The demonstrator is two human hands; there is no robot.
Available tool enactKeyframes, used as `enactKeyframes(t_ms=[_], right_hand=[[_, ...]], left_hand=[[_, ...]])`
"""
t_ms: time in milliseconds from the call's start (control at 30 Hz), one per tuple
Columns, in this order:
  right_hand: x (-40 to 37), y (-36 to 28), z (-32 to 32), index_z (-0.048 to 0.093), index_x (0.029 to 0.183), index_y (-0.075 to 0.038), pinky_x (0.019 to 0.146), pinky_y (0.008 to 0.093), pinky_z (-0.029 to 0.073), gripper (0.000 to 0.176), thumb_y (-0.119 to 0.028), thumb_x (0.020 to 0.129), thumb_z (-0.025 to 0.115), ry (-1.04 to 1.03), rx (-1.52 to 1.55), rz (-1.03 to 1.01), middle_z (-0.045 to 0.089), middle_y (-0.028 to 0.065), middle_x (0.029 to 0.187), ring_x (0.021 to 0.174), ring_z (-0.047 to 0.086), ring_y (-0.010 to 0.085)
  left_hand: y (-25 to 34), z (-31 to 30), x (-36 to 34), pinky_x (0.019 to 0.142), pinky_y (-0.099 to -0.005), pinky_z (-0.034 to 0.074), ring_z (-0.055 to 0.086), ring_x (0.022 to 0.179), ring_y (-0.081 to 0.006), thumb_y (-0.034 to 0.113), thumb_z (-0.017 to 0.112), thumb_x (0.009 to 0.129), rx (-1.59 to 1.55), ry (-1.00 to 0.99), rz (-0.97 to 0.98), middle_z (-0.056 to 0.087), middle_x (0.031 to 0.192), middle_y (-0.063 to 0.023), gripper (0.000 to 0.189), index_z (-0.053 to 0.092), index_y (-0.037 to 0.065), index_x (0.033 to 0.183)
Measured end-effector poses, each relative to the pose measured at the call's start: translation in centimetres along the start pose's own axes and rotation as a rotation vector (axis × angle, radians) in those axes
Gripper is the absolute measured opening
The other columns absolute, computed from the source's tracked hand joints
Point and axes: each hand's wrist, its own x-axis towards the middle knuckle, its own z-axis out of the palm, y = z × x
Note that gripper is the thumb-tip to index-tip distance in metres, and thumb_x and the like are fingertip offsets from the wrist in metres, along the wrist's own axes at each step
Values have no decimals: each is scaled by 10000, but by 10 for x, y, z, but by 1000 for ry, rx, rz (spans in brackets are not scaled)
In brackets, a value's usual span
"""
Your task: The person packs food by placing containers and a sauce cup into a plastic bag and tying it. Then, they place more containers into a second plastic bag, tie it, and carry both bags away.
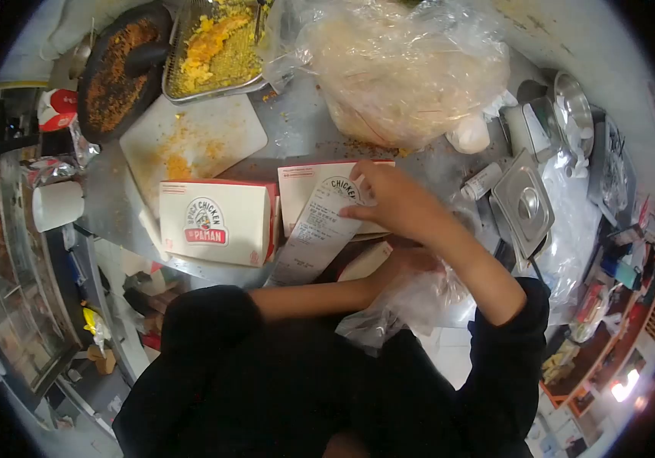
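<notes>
My right hand (379, 200) pinches the top of a long printed receipt (313, 235), which hangs down over the front of a white and red chicken box (300, 183). My left hand (407, 269) reaches across my body, below the right one, and is closed on a clear plastic bag (400, 309); its fingertips are partly hidden. Part of another pale box (365, 262) shows beside that hand. A closed box (219, 223) printed "Spicy Chicken" stands to the left of the receipt.
Behind the boxes lies a white cutting board (245, 131) with orange crumbs. A dark stone mortar (161, 27), a wire-basket tray of yellow crumbs (220, 91) and a large plastic bag of pale food (411, 76) stand farther back. Metal lids (523, 191) lie at the right.
</notes>
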Motion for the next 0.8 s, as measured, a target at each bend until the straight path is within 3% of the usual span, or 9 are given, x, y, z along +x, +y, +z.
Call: enactKeyframes(t_ms=[67, 167, 300, 467, 567, 667, 700, 767, 800], right_hand=[[6, 1, 5, 517, 1059, -46, 671, 344, 475, 443, -200, 714, 747, -29, 100, 63, 606, 153, 890, 705, 594, 286], [9, -2, 9, 526, 1065, -51, 636, 310, 469, 464, -186, 693, 769, -20, 197, 126, 582, 113, 786, 656, 571, 224], [12, -2, 7, 563, 1027, -40, 596, 262, 453, 461, -143, 647, 803, 76, 374, 103, 525, 61, 702, 629, 524, 134], [18, 8, 14, 586, 927, -7, 616, 281, 459, 396, -102, 612, 806, 105, 369, 40, 528, 63, 738, 654, 531, 156], [19, 7, 16, 582, 907, 1, 622, 288, 462, 383, -90, 605, 801, 121, 399, 40, 530, 73, 745, 652, 535, 172], [20, 5, 15, 577, 934, -8, 665, 298, 460, 405, -90, 605, 798, 83, 402, 90, 531, 88, 791, 705, 536, 186], [20, 3, 13, 575, 947, -12, 687, 304, 459, 414, -89, 605, 796, 60, 400, 118, 532, 96, 814, 735, 537, 193], [9, -3, 3, 567, 980, -24, 742, 325, 442, 427, -94, 622, 787, 191, 265, -71, 526, 108, 880, 822, 529, 206], [0, -9, -8, 562, 997, -31, 770, 335, 434, 433, -96, 630, 783, 257, 190, -158, 524, 115, 913, 865, 524, 213]], left_hand=[[-14, 5, 4, 837, -275, 426, 564, 901, -152, 155, 555, 865, 71, 101, 139, 601, 962, -59, 165, 613, 26, 949], [10, 1, 6, 834, -265, 414, 555, 887, -131, 192, 533, 887, -320, 87, -248, 598, 951, -52, 201, 608, 18, 955], [20, -1, 7, 842, -267, 415, 555, 897, -125, 229, 520, 901, -326, 49, -283, 602, 949, -53, 258, 598, -4, 979], [21, -6, 14, 842, -252, 423, 568, 917, -118, 216, 526, 901, -603, 53, -459, 615, 968, -62, 259, 602, -5, 1012], [12, -4, 11, 829, -246, 438, 577, 923, -111, 178, 528, 897, -443, 38, -335, 621, 985, -74, 235, 608, -10, 1013], [9, -3, 11, 809, -253, 453, 588, 919, -120, 140, 518, 896, 78, 75, 69, 628, 986, -80, 208, 610, -11, 1006], [10, -4, 11, 811, -257, 454, 592, 922, -133, 125, 531, 875, -93, 76, -75, 631, 985, -81, 200, 613, -6, 1001], [16, -3, 14, 816, -265, 457, 601, 928, -157, 96, 556, 831, -440, 70, -362, 636, 983, -84, 194, 620, 4, 990], [14, -5, 14, 815, -267, 456, 600, 927, -158, 98, 557, 830, -454, 67, -397, 636, 981, -83, 195, 620, 6, 989]])
